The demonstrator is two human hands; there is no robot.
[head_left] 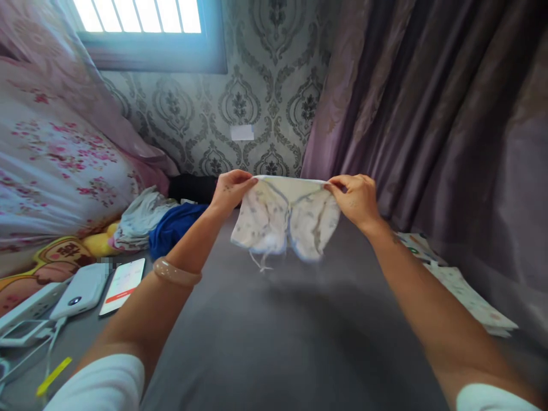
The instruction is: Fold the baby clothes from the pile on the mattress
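A small white baby garment (pixel 285 220) with blue trim and a faint print hangs in the air above a grey bed sheet (pixel 274 331). My left hand (pixel 230 188) pinches its upper left corner with closed fingers. My right hand (pixel 355 197) pinches the upper right corner the same way. The cloth is stretched between both hands, and thin ties dangle from its lower edge. A pale bangle (pixel 176 273) sits on my left wrist.
A pile of clothes, grey-white (pixel 141 220), blue (pixel 175 227) and black (pixel 192 187), lies at the far left. A phone (pixel 123 278), a white power bank (pixel 81 290) and a power strip (pixel 25 311) lie left. Folded printed cloths (pixel 466 294) lie right, beside purple curtains (pixel 449 114). A floral quilt (pixel 51 160) rises left.
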